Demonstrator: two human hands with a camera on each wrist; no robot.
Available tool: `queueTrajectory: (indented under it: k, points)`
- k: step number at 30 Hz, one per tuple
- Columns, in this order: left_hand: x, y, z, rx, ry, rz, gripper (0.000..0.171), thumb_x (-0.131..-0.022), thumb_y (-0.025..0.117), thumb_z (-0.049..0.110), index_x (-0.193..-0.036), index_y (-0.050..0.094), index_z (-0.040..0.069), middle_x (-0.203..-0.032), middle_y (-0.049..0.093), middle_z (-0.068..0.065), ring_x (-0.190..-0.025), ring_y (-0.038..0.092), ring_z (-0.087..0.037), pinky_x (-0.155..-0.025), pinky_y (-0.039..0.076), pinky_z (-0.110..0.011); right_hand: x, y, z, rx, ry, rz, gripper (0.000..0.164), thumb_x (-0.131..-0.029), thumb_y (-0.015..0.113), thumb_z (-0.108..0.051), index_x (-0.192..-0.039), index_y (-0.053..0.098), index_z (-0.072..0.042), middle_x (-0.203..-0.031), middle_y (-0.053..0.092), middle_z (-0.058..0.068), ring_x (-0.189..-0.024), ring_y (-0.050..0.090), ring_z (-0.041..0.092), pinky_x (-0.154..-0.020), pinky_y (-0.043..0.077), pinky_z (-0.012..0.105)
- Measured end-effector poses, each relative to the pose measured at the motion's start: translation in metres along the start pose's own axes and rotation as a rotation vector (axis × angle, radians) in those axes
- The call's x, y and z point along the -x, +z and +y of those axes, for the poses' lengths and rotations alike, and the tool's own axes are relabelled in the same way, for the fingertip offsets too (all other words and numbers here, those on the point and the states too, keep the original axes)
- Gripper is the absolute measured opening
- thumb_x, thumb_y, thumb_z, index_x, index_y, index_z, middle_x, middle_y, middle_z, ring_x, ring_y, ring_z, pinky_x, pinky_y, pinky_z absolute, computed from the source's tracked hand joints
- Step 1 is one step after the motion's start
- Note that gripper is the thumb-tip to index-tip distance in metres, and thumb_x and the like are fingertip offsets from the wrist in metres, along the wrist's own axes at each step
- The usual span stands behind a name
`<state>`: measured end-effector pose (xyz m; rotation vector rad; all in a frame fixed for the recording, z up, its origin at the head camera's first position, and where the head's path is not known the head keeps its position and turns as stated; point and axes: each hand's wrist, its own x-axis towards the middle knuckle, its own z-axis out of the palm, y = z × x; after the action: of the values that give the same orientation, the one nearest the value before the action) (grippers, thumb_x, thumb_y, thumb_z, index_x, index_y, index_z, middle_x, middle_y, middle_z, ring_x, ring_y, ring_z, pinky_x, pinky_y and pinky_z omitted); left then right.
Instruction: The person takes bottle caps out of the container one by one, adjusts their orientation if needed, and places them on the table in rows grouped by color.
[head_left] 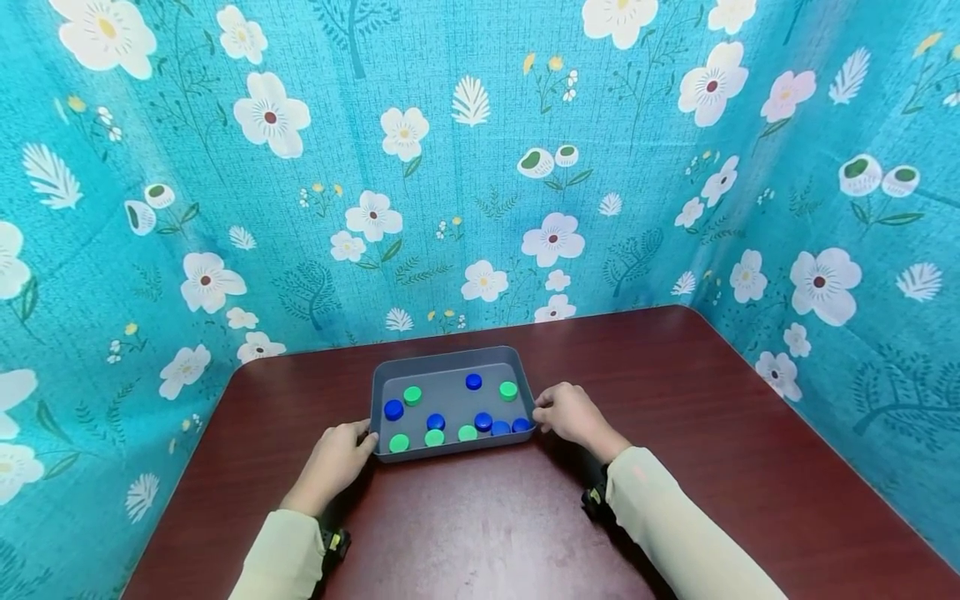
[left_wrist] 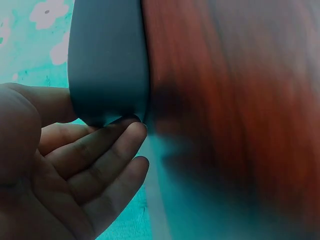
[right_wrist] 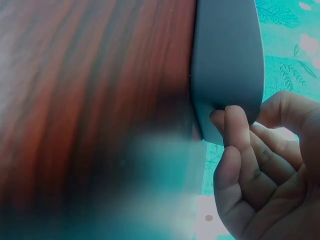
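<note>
1. No text, label, brand, number or sign is showing readably in any view.
2. The gray tray [head_left: 457,450], blue caps [head_left: 473,381] and green caps [head_left: 412,396] are displaying no legible lettering.
3. The yellow patches [head_left: 334,542] on the black wrist devices [head_left: 592,505] are looking too small to read.

Curtained nook, room type unclear (teal floral cloth [head_left: 442,179], reddish-brown table [head_left: 465,525]).

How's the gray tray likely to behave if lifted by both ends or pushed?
The tray looks fairly stiff: no obvious bend between the left hand and right hand. Being wide and shallow, it probably won't tip when pushed. The green and blue caps may slide if it tilts, since no dividers separate them.
</note>
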<state>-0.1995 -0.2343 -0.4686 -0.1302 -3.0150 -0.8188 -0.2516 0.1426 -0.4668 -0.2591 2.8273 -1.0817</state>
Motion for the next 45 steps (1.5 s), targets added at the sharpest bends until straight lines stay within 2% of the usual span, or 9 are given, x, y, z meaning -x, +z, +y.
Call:
queueTrajectory:
  k: [7,22,28,35,38,41,43,45]
  points:
    - [0.000,0.003,0.012,-0.011,-0.012,-0.034,0.045,-0.098,0.061,0.023,-0.133,0.057,-0.005,-0.129,0.059,-0.022,-0.120,0.055,-0.036,-0.095,0.045,-0.054,0.006,-0.008,0.008,-0.021,0.004,0.014,0.016,-0.088,0.066,-0.008,-0.099,0.075,-0.001,-0.093,0.071,0.006,-0.062,0.066,0.010,-0.071,0.055,0.038]
    - [0.005,0.015,0.025,-0.035,0.033,-0.011,0.045,-0.096,0.061,0.024,-0.130,0.059,-0.005,-0.126,0.061,-0.020,-0.117,0.057,-0.033,-0.095,0.046,-0.052,0.018,-0.018,0.022,-0.004,0.031,0.019,0.015,-0.089,0.066,-0.012,-0.098,0.075,-0.004,-0.080,0.070,-0.002,-0.064,0.066,0.010,-0.077,0.054,0.042]
    - [0.009,0.018,0.031,-0.036,0.049,-0.009,0.044,-0.097,0.061,0.024,-0.130,0.060,-0.004,-0.126,0.062,-0.019,-0.117,0.057,-0.033,-0.094,0.046,-0.051,0.026,-0.021,0.024,-0.011,0.057,0.021,0.014,-0.088,0.066,-0.011,-0.097,0.075,-0.005,-0.081,0.070,-0.001,-0.064,0.066,0.011,-0.073,0.054,0.040]
    - [0.010,0.019,0.035,-0.057,0.066,-0.003,0.043,-0.096,0.062,0.026,-0.128,0.062,-0.003,-0.124,0.063,-0.018,-0.116,0.058,-0.033,-0.094,0.047,-0.051,0.030,-0.026,0.027,-0.024,0.056,0.025,0.014,-0.088,0.066,-0.009,-0.096,0.075,-0.003,-0.082,0.070,0.000,-0.065,0.067,0.013,-0.061,0.051,0.033]
    - [0.009,0.019,0.036,-0.069,0.076,-0.005,0.043,-0.095,0.063,0.027,-0.127,0.063,-0.002,-0.123,0.064,-0.016,-0.113,0.060,-0.032,-0.093,0.048,-0.050,0.031,-0.026,0.028,-0.025,0.058,0.030,0.013,-0.088,0.066,-0.009,-0.095,0.075,-0.004,-0.081,0.070,0.000,-0.065,0.067,0.013,-0.062,0.051,0.033]
    - [0.008,0.016,0.035,-0.078,0.078,-0.008,0.041,-0.094,0.065,0.028,-0.125,0.066,0.001,-0.110,0.069,-0.013,-0.103,0.065,-0.027,-0.089,0.050,-0.048,0.031,-0.026,0.029,-0.032,0.051,0.033,0.013,-0.087,0.066,-0.009,-0.094,0.076,-0.004,-0.079,0.069,-0.001,-0.064,0.067,0.013,-0.064,0.052,0.034]
    - [0.005,0.014,0.033,-0.073,0.065,-0.021,0.041,-0.094,0.065,0.030,-0.124,0.067,0.003,-0.090,0.071,-0.008,-0.086,0.067,-0.022,-0.085,0.053,-0.044,0.031,-0.025,0.029,-0.039,0.042,0.032,0.013,-0.087,0.065,-0.009,-0.092,0.075,-0.004,-0.077,0.069,-0.001,-0.064,0.067,0.013,-0.063,0.052,0.033]
    - [0.000,0.011,0.031,-0.057,0.054,-0.036,0.040,-0.094,0.065,0.031,-0.123,0.068,0.003,-0.072,0.065,-0.003,-0.072,0.063,-0.018,-0.080,0.053,-0.042,0.031,-0.025,0.029,-0.047,0.042,0.031,0.012,-0.087,0.065,-0.010,-0.091,0.075,-0.004,-0.075,0.069,-0.001,-0.063,0.067,0.014,-0.060,0.051,0.032]
